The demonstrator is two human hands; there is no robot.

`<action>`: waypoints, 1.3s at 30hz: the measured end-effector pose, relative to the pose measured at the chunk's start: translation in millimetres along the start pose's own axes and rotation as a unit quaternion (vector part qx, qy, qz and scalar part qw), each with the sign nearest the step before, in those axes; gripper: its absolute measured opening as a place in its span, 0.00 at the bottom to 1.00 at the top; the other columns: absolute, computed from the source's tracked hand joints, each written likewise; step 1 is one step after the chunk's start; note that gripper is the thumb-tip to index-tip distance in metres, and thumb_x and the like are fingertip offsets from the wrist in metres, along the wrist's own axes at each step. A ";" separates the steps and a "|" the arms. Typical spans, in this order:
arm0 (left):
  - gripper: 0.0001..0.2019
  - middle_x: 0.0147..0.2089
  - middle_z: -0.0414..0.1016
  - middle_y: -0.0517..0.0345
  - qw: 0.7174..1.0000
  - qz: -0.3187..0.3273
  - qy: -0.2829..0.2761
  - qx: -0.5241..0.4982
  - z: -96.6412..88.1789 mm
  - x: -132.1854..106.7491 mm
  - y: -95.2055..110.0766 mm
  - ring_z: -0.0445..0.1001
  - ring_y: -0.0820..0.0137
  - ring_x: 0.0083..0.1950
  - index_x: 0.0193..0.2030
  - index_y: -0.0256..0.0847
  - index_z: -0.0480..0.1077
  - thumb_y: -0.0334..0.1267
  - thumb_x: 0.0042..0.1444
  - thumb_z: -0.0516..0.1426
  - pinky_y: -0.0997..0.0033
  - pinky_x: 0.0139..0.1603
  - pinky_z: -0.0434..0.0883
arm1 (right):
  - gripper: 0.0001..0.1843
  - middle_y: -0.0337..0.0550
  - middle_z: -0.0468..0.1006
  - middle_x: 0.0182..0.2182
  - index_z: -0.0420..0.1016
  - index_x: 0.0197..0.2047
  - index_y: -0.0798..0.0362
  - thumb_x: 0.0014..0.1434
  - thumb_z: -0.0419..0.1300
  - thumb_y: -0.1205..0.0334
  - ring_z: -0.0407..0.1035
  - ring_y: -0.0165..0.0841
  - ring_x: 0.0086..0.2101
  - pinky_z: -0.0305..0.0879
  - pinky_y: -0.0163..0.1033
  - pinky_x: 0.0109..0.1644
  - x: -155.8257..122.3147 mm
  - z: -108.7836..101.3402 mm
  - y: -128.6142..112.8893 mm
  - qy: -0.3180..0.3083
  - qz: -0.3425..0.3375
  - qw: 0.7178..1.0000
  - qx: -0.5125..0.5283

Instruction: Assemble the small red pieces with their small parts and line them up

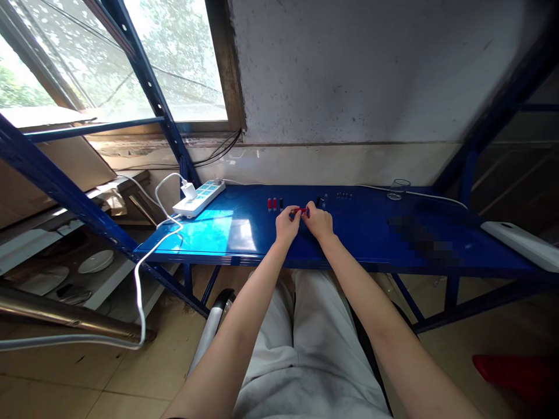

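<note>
My left hand [287,224] and my right hand [318,222] meet over the front middle of a blue metal table [358,233]. Between their pinched fingertips is a small, slim red piece [302,210], held level; its exact kind is too small to make out. Left of my hands stand two small red pieces with pale ends [272,204] and a similar black piece [281,204] in a row. A small dark piece [319,201] lies just behind my right hand, with a little clear or silvery bit [325,198] beside it. Several tiny shiny parts [345,196] form rows farther right.
On the left end of the table lies a white power strip [200,198] with a plugged-in adapter [188,190] and trailing cable. A clear glass [399,189] stands at the back right. A white flat object [524,241] sits at the right end. Blue uprights frame both sides.
</note>
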State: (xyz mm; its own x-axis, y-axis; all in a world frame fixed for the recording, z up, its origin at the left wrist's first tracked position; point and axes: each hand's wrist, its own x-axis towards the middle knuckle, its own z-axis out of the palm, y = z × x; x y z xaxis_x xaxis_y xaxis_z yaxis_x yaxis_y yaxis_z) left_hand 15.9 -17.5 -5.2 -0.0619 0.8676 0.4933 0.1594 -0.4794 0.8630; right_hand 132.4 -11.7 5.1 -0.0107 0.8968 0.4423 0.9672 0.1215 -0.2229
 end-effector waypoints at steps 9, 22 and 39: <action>0.12 0.37 0.75 0.53 0.993 -0.063 0.013 -0.100 -2.0 3.3 4.1 0.66 0.80 0.19 0.41 0.39 0.70 0.42 0.54 0.56 0.78 0.20 0.66 | 0.20 0.47 0.76 0.37 0.61 0.50 0.52 0.65 0.35 0.57 0.70 0.36 0.34 0.56 0.34 0.33 -0.9 -3.8 2.5 0.085 0.060 0.982 0.157; 0.14 0.41 0.75 0.52 0.993 -0.050 -0.072 -0.081 -2.1 2.5 4.4 0.69 0.80 0.20 0.42 0.38 0.68 0.46 0.54 0.55 0.79 0.21 0.68 | 0.29 0.37 0.61 0.16 0.57 0.22 0.51 0.62 0.33 0.40 0.58 0.30 0.20 0.51 0.35 0.27 2.2 6.7 10.2 0.101 0.025 0.935 0.338; 0.21 0.31 0.75 0.54 0.996 -0.064 -0.040 -0.046 -3.9 -0.1 10.9 0.69 0.79 0.19 0.37 0.36 0.68 0.54 0.56 0.48 0.79 0.22 0.66 | 0.28 0.37 0.61 0.17 0.56 0.21 0.51 0.61 0.37 0.38 0.57 0.29 0.21 0.50 0.35 0.27 -0.2 2.0 8.9 0.119 0.021 0.923 0.364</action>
State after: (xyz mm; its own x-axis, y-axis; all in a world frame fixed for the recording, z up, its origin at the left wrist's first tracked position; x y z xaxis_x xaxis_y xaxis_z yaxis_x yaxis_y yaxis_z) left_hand 13.7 -23.3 4.6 0.0028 0.9284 0.3715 0.0639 -0.3709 0.9265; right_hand 140.5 -9.9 1.3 0.1625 0.7984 0.5798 0.5374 0.4213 -0.7306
